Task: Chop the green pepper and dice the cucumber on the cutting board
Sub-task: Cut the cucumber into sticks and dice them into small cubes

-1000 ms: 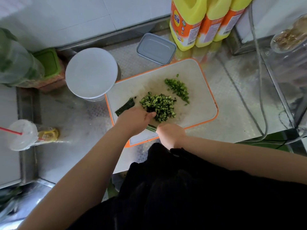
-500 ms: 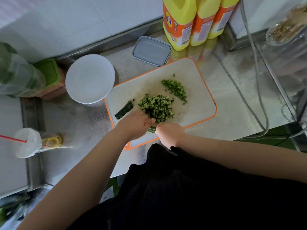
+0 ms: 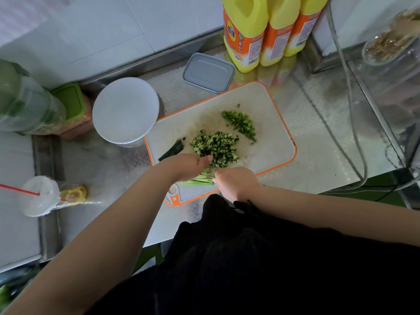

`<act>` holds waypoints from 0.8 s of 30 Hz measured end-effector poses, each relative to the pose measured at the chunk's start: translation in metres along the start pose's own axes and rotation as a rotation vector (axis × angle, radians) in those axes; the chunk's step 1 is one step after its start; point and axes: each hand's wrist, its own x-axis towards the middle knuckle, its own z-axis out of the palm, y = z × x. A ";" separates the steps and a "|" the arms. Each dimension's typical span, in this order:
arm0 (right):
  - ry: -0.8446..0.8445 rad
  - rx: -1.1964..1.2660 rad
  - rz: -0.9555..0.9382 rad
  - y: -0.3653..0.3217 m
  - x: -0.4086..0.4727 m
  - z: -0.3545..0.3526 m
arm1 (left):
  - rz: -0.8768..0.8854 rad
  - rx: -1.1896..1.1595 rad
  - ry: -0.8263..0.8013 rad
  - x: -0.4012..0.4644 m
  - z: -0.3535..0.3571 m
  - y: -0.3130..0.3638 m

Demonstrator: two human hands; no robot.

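My metal counter (image 3: pixel 318 142) holds my cutting board (image 3: pixel 272 142). Behind the board sit a gray box (image 3: pixel 208 73) and three yellow bottles (image 3: pixel 268 30). A white tub (image 3: pixel 125 110) touches the board's left side. A cup (image 3: pixel 37 196) stands far left.

The person wears a black garment (image 3: pixel 261 264) on the torso, with both forearms left bare of sleeves

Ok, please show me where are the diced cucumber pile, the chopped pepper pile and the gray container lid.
diced cucumber pile (image 3: pixel 216 147), head view, middle of heap.
chopped pepper pile (image 3: pixel 239 123), head view, middle of strip.
gray container lid (image 3: pixel 208 72), head view, flat top centre.
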 end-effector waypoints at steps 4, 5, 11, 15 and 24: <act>-0.007 0.029 0.030 0.000 -0.003 -0.008 | -0.017 0.029 0.023 0.005 -0.003 -0.002; -0.005 0.034 0.038 0.001 -0.004 -0.009 | 0.001 0.019 0.095 0.004 -0.004 -0.003; 0.005 0.082 0.038 0.008 -0.008 -0.016 | 0.217 -0.174 0.832 -0.013 0.011 -0.023; -0.006 0.139 0.095 0.011 -0.010 -0.019 | 0.263 -0.123 1.218 -0.026 0.041 -0.037; 0.098 0.293 0.261 0.025 -0.011 -0.020 | 0.258 0.130 0.658 -0.010 0.096 -0.063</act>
